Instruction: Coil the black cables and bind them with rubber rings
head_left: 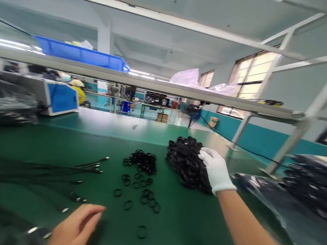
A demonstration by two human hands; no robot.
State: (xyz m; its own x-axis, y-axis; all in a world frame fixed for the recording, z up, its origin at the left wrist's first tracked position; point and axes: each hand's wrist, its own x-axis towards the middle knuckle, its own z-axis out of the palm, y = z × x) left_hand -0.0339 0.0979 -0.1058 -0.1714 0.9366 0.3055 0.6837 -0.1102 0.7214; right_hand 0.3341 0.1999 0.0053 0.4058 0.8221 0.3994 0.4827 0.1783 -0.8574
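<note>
Across the green tabletop (183,227), black rings (143,162) lie between the bare left hand (71,225), thumb and forefinger narrowly apart, and gloved right hand (215,169). The latter meets a pile of coiled black cables (184,158), its grip unclear.

Green flat-topped table (189,224), spanned by a pale metal shelf (155,84); on the shelf, at left, a long blue plastic bin (80,53) with yellow and white items showing above its rim; right of centre, crumpled translucent pinkish plastic film (186,77). On the table, at far left, a box-shaped pale machine with a blue side panel (61,96); beyond it, a yellow rounded object (80,95), blurred. At right, a white metal upright (324,87), slanting in view; a thin black cable (252,150); a two-tone wall (223,126), teal below; barred windows (257,67). Background: a brown cardboard box (162,117); a white square pillar (103,41).
</note>
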